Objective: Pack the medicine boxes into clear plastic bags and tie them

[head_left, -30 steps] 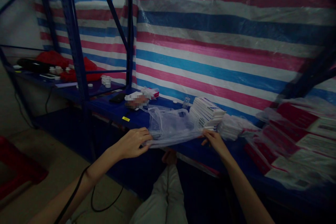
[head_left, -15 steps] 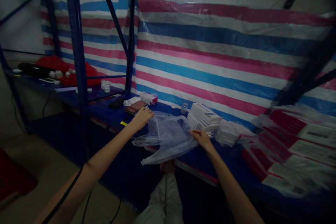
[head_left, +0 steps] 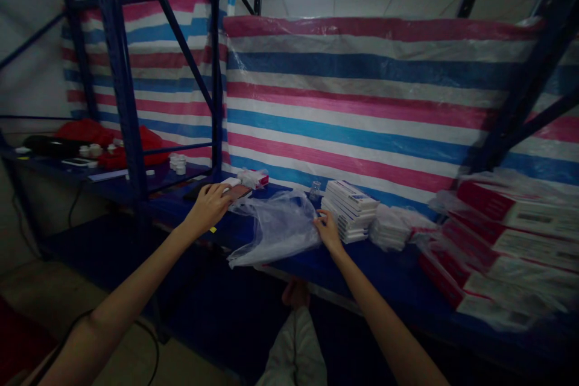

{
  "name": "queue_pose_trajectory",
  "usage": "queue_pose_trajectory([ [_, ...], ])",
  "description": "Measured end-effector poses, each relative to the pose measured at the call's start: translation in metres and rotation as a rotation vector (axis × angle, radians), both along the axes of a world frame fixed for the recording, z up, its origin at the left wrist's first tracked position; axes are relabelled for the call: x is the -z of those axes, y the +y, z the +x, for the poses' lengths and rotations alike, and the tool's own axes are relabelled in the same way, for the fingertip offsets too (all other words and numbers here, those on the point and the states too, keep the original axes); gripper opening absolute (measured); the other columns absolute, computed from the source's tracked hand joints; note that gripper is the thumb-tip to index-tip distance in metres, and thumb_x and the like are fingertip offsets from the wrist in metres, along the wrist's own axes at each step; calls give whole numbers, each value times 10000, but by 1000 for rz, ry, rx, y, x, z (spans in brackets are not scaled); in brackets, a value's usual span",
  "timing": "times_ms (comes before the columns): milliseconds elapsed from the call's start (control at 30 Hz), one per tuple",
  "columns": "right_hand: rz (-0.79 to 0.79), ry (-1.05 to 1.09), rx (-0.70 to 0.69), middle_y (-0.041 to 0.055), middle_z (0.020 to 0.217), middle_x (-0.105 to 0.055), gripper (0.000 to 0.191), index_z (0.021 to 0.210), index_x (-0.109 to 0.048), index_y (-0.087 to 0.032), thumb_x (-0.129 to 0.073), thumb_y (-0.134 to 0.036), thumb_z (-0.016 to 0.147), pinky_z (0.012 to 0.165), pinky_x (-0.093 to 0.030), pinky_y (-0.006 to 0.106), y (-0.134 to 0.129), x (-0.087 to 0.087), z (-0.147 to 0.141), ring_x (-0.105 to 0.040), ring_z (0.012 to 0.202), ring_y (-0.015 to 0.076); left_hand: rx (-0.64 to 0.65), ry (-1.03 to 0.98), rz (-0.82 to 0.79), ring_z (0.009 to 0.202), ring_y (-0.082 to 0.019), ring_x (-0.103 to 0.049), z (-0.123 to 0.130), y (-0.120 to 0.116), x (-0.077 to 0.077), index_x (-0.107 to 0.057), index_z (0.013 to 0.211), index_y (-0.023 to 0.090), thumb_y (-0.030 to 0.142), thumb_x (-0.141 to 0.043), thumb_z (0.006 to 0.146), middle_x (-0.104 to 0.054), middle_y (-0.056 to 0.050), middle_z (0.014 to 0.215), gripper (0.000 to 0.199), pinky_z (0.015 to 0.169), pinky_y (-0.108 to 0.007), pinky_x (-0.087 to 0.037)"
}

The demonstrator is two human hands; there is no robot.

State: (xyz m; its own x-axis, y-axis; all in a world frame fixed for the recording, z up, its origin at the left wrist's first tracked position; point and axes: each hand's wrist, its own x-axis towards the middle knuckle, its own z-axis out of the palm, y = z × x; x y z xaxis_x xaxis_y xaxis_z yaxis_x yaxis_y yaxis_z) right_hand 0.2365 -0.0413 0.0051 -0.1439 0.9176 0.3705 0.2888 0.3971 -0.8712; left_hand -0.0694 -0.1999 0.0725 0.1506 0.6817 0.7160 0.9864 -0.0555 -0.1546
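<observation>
Left hand (head_left: 208,206), shifted from clear bag (head_left: 284,226) to flat brown item (head_left: 239,192), curls over it, grip unclear, leaving right hand (head_left: 329,233), fingers bent, pinch uncertain, alone at bag by shelf (head_left: 384,274)'s front edge.

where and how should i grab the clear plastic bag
Probably pinch the plastic bag by its loose near-left corner, from the front: the film looks limp, that corner juts out at the blue shelf's edge, and the right hand is at the opposite side.
</observation>
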Motion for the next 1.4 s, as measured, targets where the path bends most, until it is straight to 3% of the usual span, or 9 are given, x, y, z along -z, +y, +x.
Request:
queue_pose_trajectory([
  [100, -43, -37, 31, -16, 703, -552, 444, 1066, -451, -154, -503, -308, 653, 616, -436, 272, 3, 13, -2, -562, 640, 171, 68, -133, -10, 1212, -266, -359, 54, -21, 19, -349, 1305, 174, 391, -420, 852, -398, -140, 1324, 508, 950, -452, -326],
  [200, -4, -66, 59, -13, 699, -536, 473, 1096, -425, -150, -471, -338, 664, 630, -439, 288, 2, 18, -3, -565, 650, 184, 252, 22, -189, 1301, -313, -222, 110, -35, 52, -211, 1377, 197, 526, -509, 763, -240, -141, 1433, 758, 1016, -502, -237],
  [333, 116, -160, 59, -8, 694, -513, 452, 1101, -432, -157, -421, -373, 704, 651, -447, 318, -1, 22, -3, -563, 650, 196, 187, 139, -212, 1323, -304, -184, 121, -23, 80, -288, 1344, 257, 218, -476, 823, -261, -114, 1433, 555, 1023, -520, -207],
  [500, 227, -319, 54, 52, 839, -528, 461, 1159, -415, -159, -371, -435, 792, 695, -459, 359, -7, 23, 0, -567, 724, 210, 176, 63, -284, 1286, -223, -293, 81, -20, 73, -374, 1274, 199, 42, -383, 780, -353, -105, 1383, 518, 1067, -457, -184],
  [633, 500, -399, 123, 168, 1196, -431, 544, 1244, -367, -132, -345, -490, 835, 895, -379, 416, -25, 3, 3, -501, 1023, 244, 244, -81, -303, 1298, -222, -258, 83, -38, 73, -307, 1305, 176, 163, -439, 794, -325, -113, 1391, 527, 1078, -473, -166],
  [733, 677, -639, -138, 116, 1310, -392, 537, 1279, -376, -209, -432, -469, 813, 985, -281, 440, -41, -14, 7, -359, 1209, 260, 229, -100, -279, 1313, -260, -216, 88, -41, 80, -216, 1354, 175, 252, -467, 808, -241, -132, 1431, 605, 1051, -495, -201],
  [867, 516, -873, -526, 54, 1230, -503, 410, 1220, -472, -269, -435, -408, 836, 945, -352, 345, -49, -23, 12, -444, 1153, 213, 244, -149, -351, 1195, -188, -402, 78, -22, 77, -306, 1307, 220, 43, -370, 782, -448, -74, 1298, 557, 967, -368, -334],
  [1200, 496, -923, -218, 99, 1198, -507, 443, 1210, -489, -240, -403, -472, 842, 880, -412, 398, -41, -4, 40, -474, 1106, 254, 352, -7, -349, 1124, -183, -465, 78, 57, 48, -524, 1110, 202, -31, -376, 687, -519, -72, 1204, 504, 948, -341, -343],
  [1400, 705, -879, 46, 79, 1279, -456, 387, 1215, -474, -250, -347, -402, 882, 908, -348, 444, -47, -31, 20, -401, 1165, 262, 396, -139, -414, 1144, -157, -467, 71, 54, 48, -474, 1173, 219, -39, -353, 635, -523, -35, 1218, 609, 962, -301, -358],
])
